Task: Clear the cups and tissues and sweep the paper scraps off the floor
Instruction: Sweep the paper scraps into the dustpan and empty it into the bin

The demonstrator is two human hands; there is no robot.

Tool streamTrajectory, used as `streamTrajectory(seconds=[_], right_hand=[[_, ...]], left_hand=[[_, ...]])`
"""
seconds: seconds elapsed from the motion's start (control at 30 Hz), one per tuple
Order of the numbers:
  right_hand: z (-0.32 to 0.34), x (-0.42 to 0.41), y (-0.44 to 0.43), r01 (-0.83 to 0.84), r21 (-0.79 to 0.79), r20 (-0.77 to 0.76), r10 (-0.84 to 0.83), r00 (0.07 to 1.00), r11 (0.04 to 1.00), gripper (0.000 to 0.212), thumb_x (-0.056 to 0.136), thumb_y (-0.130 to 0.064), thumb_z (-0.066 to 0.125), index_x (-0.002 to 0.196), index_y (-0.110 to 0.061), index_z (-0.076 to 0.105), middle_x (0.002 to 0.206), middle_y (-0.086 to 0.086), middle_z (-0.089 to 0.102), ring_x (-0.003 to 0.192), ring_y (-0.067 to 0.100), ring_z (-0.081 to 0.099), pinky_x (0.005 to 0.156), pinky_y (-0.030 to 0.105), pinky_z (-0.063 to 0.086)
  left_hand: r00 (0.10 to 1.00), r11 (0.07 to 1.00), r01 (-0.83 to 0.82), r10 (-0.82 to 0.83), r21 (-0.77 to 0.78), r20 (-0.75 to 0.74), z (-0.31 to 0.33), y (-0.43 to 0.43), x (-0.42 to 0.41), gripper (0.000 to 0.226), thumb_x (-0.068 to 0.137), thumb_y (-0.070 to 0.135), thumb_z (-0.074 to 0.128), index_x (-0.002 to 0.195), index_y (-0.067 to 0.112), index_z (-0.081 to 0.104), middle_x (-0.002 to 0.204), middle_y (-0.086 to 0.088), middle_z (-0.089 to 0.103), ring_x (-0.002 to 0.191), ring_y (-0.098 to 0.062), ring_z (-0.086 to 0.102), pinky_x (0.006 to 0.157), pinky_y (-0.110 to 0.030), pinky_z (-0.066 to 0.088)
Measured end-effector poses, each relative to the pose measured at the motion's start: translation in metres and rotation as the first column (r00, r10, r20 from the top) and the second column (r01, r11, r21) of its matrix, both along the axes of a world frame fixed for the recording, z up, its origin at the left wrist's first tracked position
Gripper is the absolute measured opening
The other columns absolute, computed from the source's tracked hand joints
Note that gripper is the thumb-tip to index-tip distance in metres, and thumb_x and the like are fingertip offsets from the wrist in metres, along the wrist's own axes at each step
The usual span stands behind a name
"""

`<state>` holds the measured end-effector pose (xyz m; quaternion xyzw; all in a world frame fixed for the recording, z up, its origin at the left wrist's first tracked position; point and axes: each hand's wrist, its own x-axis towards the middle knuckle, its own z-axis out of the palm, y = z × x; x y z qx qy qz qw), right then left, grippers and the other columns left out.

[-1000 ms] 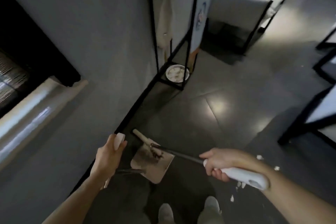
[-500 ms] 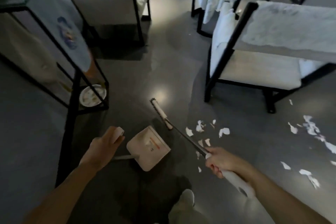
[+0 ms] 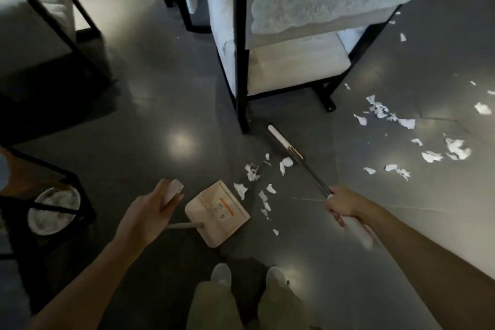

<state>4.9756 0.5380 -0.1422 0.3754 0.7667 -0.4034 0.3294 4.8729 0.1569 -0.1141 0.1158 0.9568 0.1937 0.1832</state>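
Observation:
My left hand (image 3: pixel 146 215) grips the top of the handle of a beige dustpan (image 3: pixel 217 213), whose pan sits on the dark floor just ahead of my feet. My right hand (image 3: pixel 344 202) grips the white handle of a broom (image 3: pixel 290 150); its head lies on the floor near a chair leg. A small cluster of white paper scraps (image 3: pixel 257 182) lies between the dustpan's mouth and the broom. A larger scatter of paper scraps (image 3: pixel 417 139) spreads across the floor to the right.
A black-framed chair (image 3: pixel 281 43) with a white cushion and lace cover stands just beyond the broom head. A black metal rack (image 3: pixel 80 195) at lower left holds a white bowl (image 3: pixel 53 209). Another white armchair (image 3: pixel 40 21) stands at upper left.
The view swung right from the wall and rack toward the chair and scraps. The broom lifted off the dustpan and swung out to the right; the dustpan now faces the scraps.

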Motion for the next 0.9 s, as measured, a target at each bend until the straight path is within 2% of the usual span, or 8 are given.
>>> streamTrajectory(seconds=[0.17, 0.27, 0.37, 0.43, 0.57, 0.67, 0.77, 0.9], right_hand=[[-0.023, -0.015, -0.009, -0.027, 0.023, 0.079, 0.025, 0.997, 0.999, 0.023, 0.084, 0.007, 0.045, 0.063, -0.002, 0.049, 0.056, 0.014, 0.05, 0.05, 0.025, 0.048, 0.052, 0.03, 0.04], [-0.031, -0.018, -0.032, -0.047, -0.042, 0.105, 0.051, 0.993, 0.998, 0.011, 0.085, 0.006, 0.047, 0.084, -0.003, 0.053, 0.06, 0.014, 0.053, 0.043, 0.019, 0.05, 0.046, 0.027, 0.042], [-0.033, -0.009, -0.064, -0.024, -0.164, 0.163, 0.051, 0.985, 0.986, 0.034, 0.087, 0.006, 0.049, 0.114, -0.014, 0.048, 0.061, 0.011, 0.051, 0.031, 0.01, 0.047, 0.039, 0.023, 0.04], [-0.034, 0.0, -0.083, 0.002, -0.232, 0.192, 0.043, 0.98, 0.973, 0.055, 0.088, 0.005, 0.046, 0.137, -0.018, 0.035, 0.059, 0.009, 0.049, 0.028, 0.007, 0.044, 0.036, 0.021, 0.039], [-0.015, 0.009, -0.113, 0.103, -0.331, 0.209, -0.033, 0.977, 0.938, 0.035, 0.084, 0.0, 0.045, 0.112, -0.02, 0.053, 0.054, 0.004, 0.047, 0.033, 0.008, 0.041, 0.037, 0.021, 0.038], [0.005, 0.018, -0.118, 0.157, -0.393, 0.216, -0.075, 0.974, 0.906, 0.046, 0.082, 0.0, 0.047, 0.125, -0.017, 0.051, 0.046, 0.0, 0.047, 0.033, 0.008, 0.04, 0.037, 0.02, 0.037], [0.024, 0.035, -0.122, 0.17, -0.408, 0.186, -0.101, 0.977, 0.897, 0.053, 0.084, 0.004, 0.048, 0.133, -0.014, 0.044, 0.04, -0.002, 0.047, 0.03, 0.008, 0.041, 0.033, 0.017, 0.037], [0.042, 0.058, -0.128, 0.148, -0.357, 0.1, -0.12, 0.988, 0.922, 0.053, 0.083, 0.009, 0.045, 0.133, -0.009, 0.042, 0.049, 0.007, 0.045, 0.029, 0.01, 0.04, 0.031, 0.018, 0.035]], left_hand=[[0.998, 0.996, 0.064, -0.064, 0.063, 0.002, -0.005, 0.025, -0.032, 0.019, 0.095, 0.027, 0.047, 0.11, 0.017, 0.039, 0.066, 0.0, 0.055, 0.046, -0.009, 0.056, 0.041, -0.015, 0.038], [0.997, 0.987, 0.076, -0.074, 0.14, -0.021, -0.005, 0.033, -0.058, 0.021, 0.096, 0.026, 0.047, 0.112, 0.016, 0.04, 0.071, -0.006, 0.057, 0.049, -0.017, 0.059, 0.043, -0.025, 0.045], [0.997, 0.978, 0.072, -0.066, 0.197, -0.035, -0.007, 0.036, -0.078, 0.022, 0.095, 0.031, 0.046, 0.111, 0.015, 0.042, 0.073, -0.011, 0.058, 0.052, -0.025, 0.059, 0.048, -0.039, 0.053], [0.993, 0.975, 0.095, -0.08, 0.199, -0.083, -0.012, 0.039, -0.086, 0.024, 0.095, 0.035, 0.046, 0.109, 0.016, 0.042, 0.07, -0.01, 0.057, 0.05, -0.024, 0.058, 0.047, -0.038, 0.052], [0.985, 0.974, 0.129, -0.105, 0.185, -0.134, -0.018, 0.047, -0.095, 0.021, 0.095, 0.038, 0.046, 0.105, 0.02, 0.04, 0.068, -0.007, 0.055, 0.05, -0.021, 0.056, 0.045, -0.034, 0.048], [0.99, 0.969, 0.115, -0.094, 0.218, -0.105, -0.018, 0.044, -0.097, 0.017, 0.094, 0.038, 0.049, 0.095, 0.023, 0.04, 0.07, -0.008, 0.055, 0.055, -0.023, 0.055, 0.049, -0.035, 0.048], [0.995, 0.967, 0.104, -0.098, 0.233, -0.037, -0.013, 0.035, -0.095, 0.019, 0.094, 0.038, 0.05, 0.103, 0.022, 0.045, 0.077, -0.01, 0.057, 0.064, -0.028, 0.058, 0.062, -0.046, 0.054], [0.99, 0.955, 0.135, -0.138, 0.264, -0.009, -0.006, 0.022, -0.077, 0.022, 0.094, 0.034, 0.05, 0.109, 0.019, 0.049, 0.077, -0.009, 0.058, 0.064, -0.026, 0.059, 0.065, -0.045, 0.055]])
